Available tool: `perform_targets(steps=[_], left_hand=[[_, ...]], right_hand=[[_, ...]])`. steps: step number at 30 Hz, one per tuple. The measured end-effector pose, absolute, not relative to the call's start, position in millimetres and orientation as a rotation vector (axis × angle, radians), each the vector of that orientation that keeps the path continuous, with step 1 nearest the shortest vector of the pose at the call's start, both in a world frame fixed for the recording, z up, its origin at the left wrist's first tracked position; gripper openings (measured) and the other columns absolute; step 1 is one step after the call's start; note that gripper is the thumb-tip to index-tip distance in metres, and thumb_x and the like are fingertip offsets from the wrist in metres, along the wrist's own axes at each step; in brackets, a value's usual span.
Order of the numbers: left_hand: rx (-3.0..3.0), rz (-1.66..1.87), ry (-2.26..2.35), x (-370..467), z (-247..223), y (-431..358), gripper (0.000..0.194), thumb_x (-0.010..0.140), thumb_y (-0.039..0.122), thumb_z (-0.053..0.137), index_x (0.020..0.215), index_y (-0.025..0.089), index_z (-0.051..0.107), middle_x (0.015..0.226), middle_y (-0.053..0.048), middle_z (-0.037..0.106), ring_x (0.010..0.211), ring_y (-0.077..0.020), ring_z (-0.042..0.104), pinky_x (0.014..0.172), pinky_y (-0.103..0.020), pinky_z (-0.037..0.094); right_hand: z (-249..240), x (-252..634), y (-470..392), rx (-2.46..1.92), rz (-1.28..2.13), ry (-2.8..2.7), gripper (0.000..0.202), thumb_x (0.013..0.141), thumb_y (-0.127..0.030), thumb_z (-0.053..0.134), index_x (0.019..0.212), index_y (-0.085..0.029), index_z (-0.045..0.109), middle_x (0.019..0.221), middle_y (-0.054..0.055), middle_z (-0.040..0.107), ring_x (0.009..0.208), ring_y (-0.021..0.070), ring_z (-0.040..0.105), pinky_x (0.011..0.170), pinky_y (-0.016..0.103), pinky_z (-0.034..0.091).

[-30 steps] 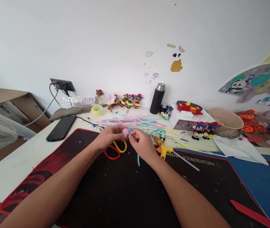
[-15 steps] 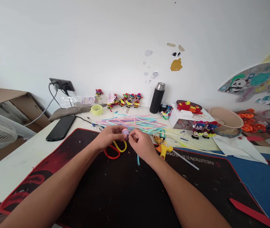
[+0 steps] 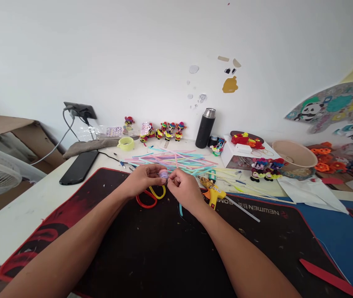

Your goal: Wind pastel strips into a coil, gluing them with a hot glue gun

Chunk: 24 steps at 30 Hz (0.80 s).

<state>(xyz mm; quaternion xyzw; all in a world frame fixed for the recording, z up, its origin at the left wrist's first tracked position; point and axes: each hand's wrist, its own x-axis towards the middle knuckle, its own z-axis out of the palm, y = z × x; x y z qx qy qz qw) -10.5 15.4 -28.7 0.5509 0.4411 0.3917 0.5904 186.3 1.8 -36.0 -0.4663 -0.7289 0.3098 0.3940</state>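
Observation:
My left hand (image 3: 147, 179) is closed around a small pink and lavender coil of pipe cleaner (image 3: 163, 174), held between thumb and fingers above the mat. Right beside it, my right hand (image 3: 184, 188) is closed in a pinch at the coil's edge; what sits between those fingertips is too small to make out. A light blue strip (image 3: 180, 210) shows below my right hand. Behind both hands lies a loose pile of pastel pipe cleaners (image 3: 176, 159). Scissors (image 3: 148, 198) with red and yellow handles rest under my left hand, partly hidden by it.
A yellow glue gun (image 3: 214, 195) lies on the black mat (image 3: 164, 256) just right of my right hand. Along the wall stand several small figures (image 3: 170, 131), a black thermos (image 3: 206, 129) and a yellow tape roll (image 3: 126, 143). A phone (image 3: 79, 167) lies at left.
Both hands stay in nearly the same place. The coil has turned slightly in my left fingers, and more of its lavender side shows.

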Motion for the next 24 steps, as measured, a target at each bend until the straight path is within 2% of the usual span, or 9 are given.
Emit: perform_targets(steps=[6, 12, 19, 24], left_hand=[[1.278, 0.957, 1.008, -5, -27, 11, 0.056, 0.065, 0.036, 0.093, 0.113, 0.017, 0.072, 0.097, -0.006, 0.077, 0.088, -0.0242, 0.073, 0.084, -0.039, 0.058], [1.297, 0.963, 1.034, -1, -23, 8, 0.056, 0.068, 0.04, 0.091, 0.116, 0.018, 0.072, 0.105, -0.007, 0.078, 0.098, -0.0267, 0.073, 0.092, -0.042, 0.058], [1.343, 0.973, 1.105, 2, -23, 8, 0.048, 0.07, 0.039, 0.087, 0.111, 0.017, 0.074, 0.108, -0.008, 0.077, 0.093, -0.0253, 0.072, 0.087, -0.04, 0.059], [1.228, 0.971, 1.052, 0, -24, 9, 0.049, 0.066, 0.041, 0.091, 0.104, 0.016, 0.075, 0.109, -0.01, 0.077, 0.098, -0.0273, 0.071, 0.085, -0.039, 0.06]], right_hand=[[-39, 188, 5, -1.175, 0.895, -1.803, 0.009, 0.085, -0.029, 0.059, 0.078, -0.024, 0.055, 0.053, -0.008, 0.044, 0.049, 0.0137, 0.042, 0.051, 0.025, 0.029], [-39, 191, 7, -1.185, 0.9, -1.825, 0.011, 0.088, -0.032, 0.058, 0.08, -0.024, 0.056, 0.053, -0.008, 0.042, 0.049, 0.0138, 0.039, 0.051, 0.026, 0.027], [-40, 189, 5, -1.194, 0.857, -1.875, 0.008, 0.086, -0.028, 0.058, 0.08, -0.024, 0.056, 0.053, -0.008, 0.045, 0.049, 0.014, 0.041, 0.051, 0.027, 0.027], [-41, 190, 6, -1.162, 0.886, -1.883, 0.007, 0.087, -0.027, 0.058, 0.082, -0.024, 0.057, 0.054, -0.008, 0.045, 0.05, 0.0143, 0.042, 0.052, 0.026, 0.029]])
